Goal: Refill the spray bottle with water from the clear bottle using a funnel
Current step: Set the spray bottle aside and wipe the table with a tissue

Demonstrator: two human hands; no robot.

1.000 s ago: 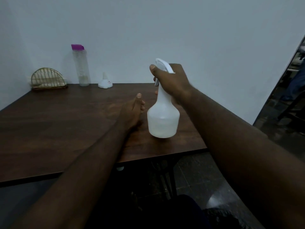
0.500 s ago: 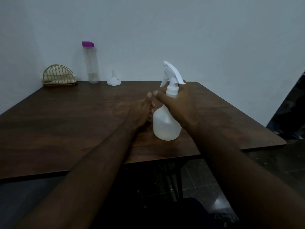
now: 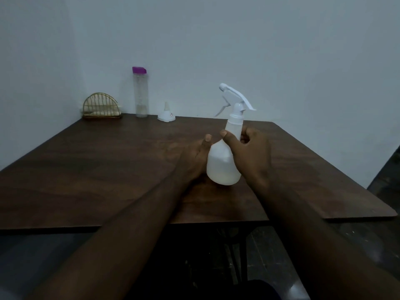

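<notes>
Shifts right hand (image 3: 249,156) from the trigger head down to the neck of the spray bottle (image 3: 223,167), standing mid-frame on the table (image 3: 86,169), thumb and fingers curled round it. Rests left hand (image 3: 192,161) against the body's left flank, thumb up, finger curl hidden. Best now to brace the body, unscrew the head with the bottle kept upright, then reach upper left for funnel (image 3: 166,114) and clear bottle (image 3: 141,94).

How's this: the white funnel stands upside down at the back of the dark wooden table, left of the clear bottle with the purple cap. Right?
Not quite. The head view shows the white funnel right of the clear bottle with the purple cap, not left; it does stand upside down at the back of the dark wooden table.
</notes>
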